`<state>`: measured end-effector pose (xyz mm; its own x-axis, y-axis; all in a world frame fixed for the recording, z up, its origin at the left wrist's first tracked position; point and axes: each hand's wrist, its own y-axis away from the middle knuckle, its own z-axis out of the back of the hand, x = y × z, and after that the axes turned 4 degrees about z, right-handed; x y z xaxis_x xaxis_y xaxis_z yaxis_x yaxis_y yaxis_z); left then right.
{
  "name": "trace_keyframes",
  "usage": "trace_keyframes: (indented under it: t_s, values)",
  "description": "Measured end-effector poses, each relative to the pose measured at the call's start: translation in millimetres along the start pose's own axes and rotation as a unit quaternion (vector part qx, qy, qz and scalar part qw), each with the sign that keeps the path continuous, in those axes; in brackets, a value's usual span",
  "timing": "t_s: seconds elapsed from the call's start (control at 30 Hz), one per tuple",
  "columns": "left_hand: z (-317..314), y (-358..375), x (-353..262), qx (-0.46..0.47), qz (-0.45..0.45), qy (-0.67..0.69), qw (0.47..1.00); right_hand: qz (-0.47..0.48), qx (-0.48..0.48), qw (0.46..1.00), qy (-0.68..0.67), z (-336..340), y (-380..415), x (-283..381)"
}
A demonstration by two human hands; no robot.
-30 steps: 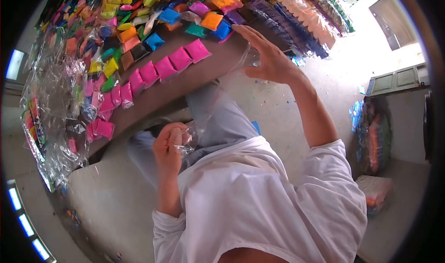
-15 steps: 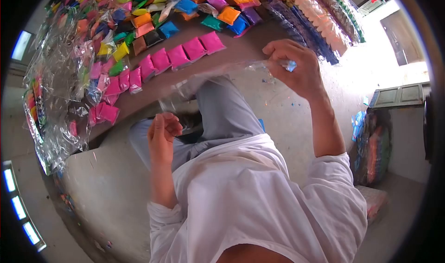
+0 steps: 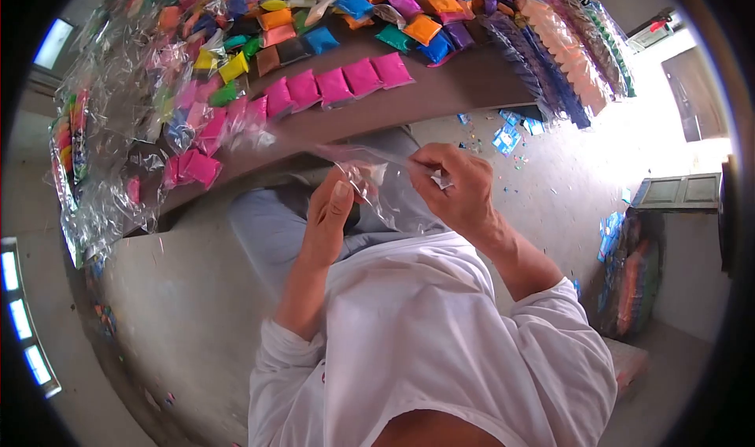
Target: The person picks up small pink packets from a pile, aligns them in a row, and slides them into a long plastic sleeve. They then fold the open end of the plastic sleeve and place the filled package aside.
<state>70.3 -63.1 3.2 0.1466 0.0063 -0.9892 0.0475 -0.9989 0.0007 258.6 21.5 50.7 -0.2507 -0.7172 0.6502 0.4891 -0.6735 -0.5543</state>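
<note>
A clear plastic bag [image 3: 393, 191] hangs between my two hands, above my lap. My right hand [image 3: 460, 186] pinches one end of it, fingers closed. At its other side is my left hand [image 3: 330, 211], thumb up, with the film against its fingers. Beyond the hands, a row of pink packets [image 3: 334, 87] lies along the near part of the brown table [image 3: 440, 93]. More pink packets [image 3: 193, 168] lie at the table's left end, partly under loose clear film.
Many coloured packets [image 3: 314, 42] are heaped at the back of the table. Crumpled clear bags [image 3: 110, 156] cover its left end. Filled strips of packets [image 3: 562, 53] lie at the right. Blue wrappers [image 3: 507, 138] are on the floor, and full bags [image 3: 633, 278] stand farther right.
My right hand has come down and inward with the clear plastic. My left hand has moved up and right to meet it. The whole view has shifted slightly.
</note>
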Motion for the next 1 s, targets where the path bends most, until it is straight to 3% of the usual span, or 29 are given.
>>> trace_keyframes:
  t_s: [0.1,0.17,0.23,0.3,0.4,0.47,0.53,0.6,0.7,0.87,0.93,1.0]
  values:
    - [-2.2,2.4,1.5,-0.007,-0.027,0.024,0.999,-0.004,-0.043,0.998,0.055,-4.3,2.8,-3.9]
    - [-8.0,4.8,-0.7,-0.011,-0.027,0.034,0.999,0.048,-0.026,0.996,0.072,-5.9,1.3,0.8]
    - [-14.1,8.4,-3.5,-0.062,0.046,-0.022,0.997,0.085,-0.003,0.995,0.057,-10.5,1.5,3.8]
    - [-10.1,4.7,0.3,-0.078,0.047,-0.048,0.995,0.123,0.019,0.991,0.039,-13.8,2.5,5.2]
    - [-6.7,-2.5,0.1,-0.100,0.030,-0.053,0.993,0.057,0.021,0.998,-0.025,-12.4,2.9,4.7]
    - [-7.6,-1.8,-0.9,-0.131,0.012,-0.031,0.991,-0.185,0.033,0.976,-0.111,-2.2,-0.2,5.4]
    - [1.2,2.4,6.5,-0.123,0.010,-0.051,0.991,-0.214,0.008,0.963,-0.166,3.4,-2.9,-6.0]
    - [2.5,7.3,6.9,-0.114,0.007,-0.071,0.991,-0.298,0.038,0.913,-0.276,13.2,-8.7,-9.1]
    - [0.2,14.7,3.2,-0.105,0.018,-0.105,0.989,-0.322,0.040,0.894,-0.308,14.9,-5.6,-15.0]
    - [3.5,14.4,-1.6,-0.094,0.049,-0.052,0.993,-0.338,0.080,0.872,-0.345,23.1,-4.4,-31.8]
    - [3.9,13.0,2.9,-0.070,0.065,-0.041,0.995,-0.431,0.079,0.754,-0.490,28.5,-2.7,-48.1]
    - [6.9,6.6,5.0,-0.050,0.076,-0.029,0.995,-0.436,0.085,0.752,-0.488,23.7,6.5,-49.3]
